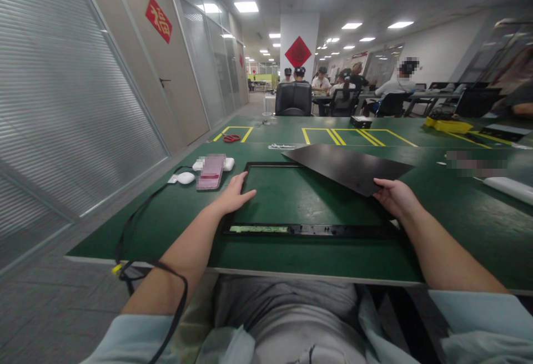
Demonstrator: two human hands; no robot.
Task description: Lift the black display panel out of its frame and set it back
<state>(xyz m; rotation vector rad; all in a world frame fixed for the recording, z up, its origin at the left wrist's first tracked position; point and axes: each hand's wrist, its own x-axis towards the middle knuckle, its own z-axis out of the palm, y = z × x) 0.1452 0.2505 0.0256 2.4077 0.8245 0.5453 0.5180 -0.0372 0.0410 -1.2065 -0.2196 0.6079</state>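
Observation:
A black rectangular frame [308,230] lies flat on the green table [458,225] in front of me. My left hand [234,195] rests palm down on the frame's left side, fingers stretched out. My right hand [395,196] grips the near corner of a thin black panel [345,165], which is tilted up over the frame's right half, its far edge reaching past the frame's back rail.
A pink phone [210,172] and a white mouse [185,177] lie left of the frame, with a black cable [137,217] trailing off the table edge. Red scissors [231,138], yellow floor-style markings and a yellow tray [448,125] sit farther back. Several people sit at desks beyond.

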